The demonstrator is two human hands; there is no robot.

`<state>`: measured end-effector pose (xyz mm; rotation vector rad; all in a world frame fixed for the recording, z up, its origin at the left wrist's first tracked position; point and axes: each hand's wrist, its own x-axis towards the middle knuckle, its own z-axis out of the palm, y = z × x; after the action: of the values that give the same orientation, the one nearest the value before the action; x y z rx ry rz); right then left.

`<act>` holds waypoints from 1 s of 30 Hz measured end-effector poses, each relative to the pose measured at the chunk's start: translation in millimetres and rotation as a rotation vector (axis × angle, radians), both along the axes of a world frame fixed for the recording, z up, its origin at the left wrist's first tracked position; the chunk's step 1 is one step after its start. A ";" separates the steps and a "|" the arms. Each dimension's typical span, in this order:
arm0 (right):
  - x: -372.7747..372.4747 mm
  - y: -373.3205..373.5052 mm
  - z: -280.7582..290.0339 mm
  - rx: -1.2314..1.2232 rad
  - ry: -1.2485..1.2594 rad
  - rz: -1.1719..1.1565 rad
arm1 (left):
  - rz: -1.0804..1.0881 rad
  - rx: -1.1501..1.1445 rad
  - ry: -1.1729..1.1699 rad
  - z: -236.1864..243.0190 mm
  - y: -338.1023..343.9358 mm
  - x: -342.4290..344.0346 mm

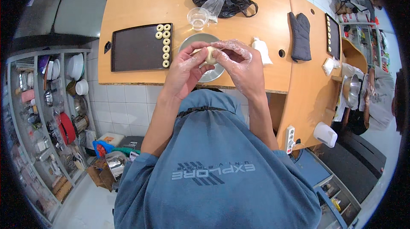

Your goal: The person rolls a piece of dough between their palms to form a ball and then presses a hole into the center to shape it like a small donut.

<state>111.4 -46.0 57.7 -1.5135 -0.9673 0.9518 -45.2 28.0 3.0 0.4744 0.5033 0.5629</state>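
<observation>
Between both hands I hold a small pale dough ball [210,56] above a metal bowl [192,41] at the table's near edge. My left hand [186,67] grips it from the left, thumb on its side. Flour dusts my right hand [239,62], whose thumb and fingers press it from the right. Whether the dough has a hole is hidden by my fingers. To the left lies a dark baking tray [134,49] with several dough rings [165,49] along its right side. A bag of white powder [262,50] rests just right of my right hand.
Behind the bowl are a clear plastic cup [198,18] and a black plastic bag [235,4]. A dark oven mitt [300,36] and a second tray [333,36] lie to the right. Another person [378,96] works with a bowl [352,90] at far right. Shelves [45,101] line the left.
</observation>
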 end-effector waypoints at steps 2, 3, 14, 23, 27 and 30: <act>-2.3 1.0 -0.4 0.013 0.061 -0.040 | 0.063 -0.035 0.008 3.1 -1.0 2.0; -2.5 1.4 -0.3 0.012 0.061 -0.040 | 0.064 -0.035 0.008 5.0 -1.2 2.5; -0.9 2.1 3.2 -0.061 0.178 -0.034 | 0.066 -0.105 -0.099 -1.0 -1.8 -0.4; -0.4 3.2 1.9 -0.073 0.188 -0.034 | 0.073 -0.067 -0.010 6.9 -0.1 2.0; 0.5 3.2 -1.5 -0.042 0.238 -0.042 | 0.091 -0.052 -0.026 9.2 -0.8 2.1; 1.9 2.7 -3.6 -0.018 0.264 -0.082 | 0.050 -0.141 -0.070 7.7 1.5 0.9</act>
<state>113.3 -43.3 54.1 -1.3898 -0.7045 1.0720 -44.4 29.5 10.7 0.3081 0.4854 0.5856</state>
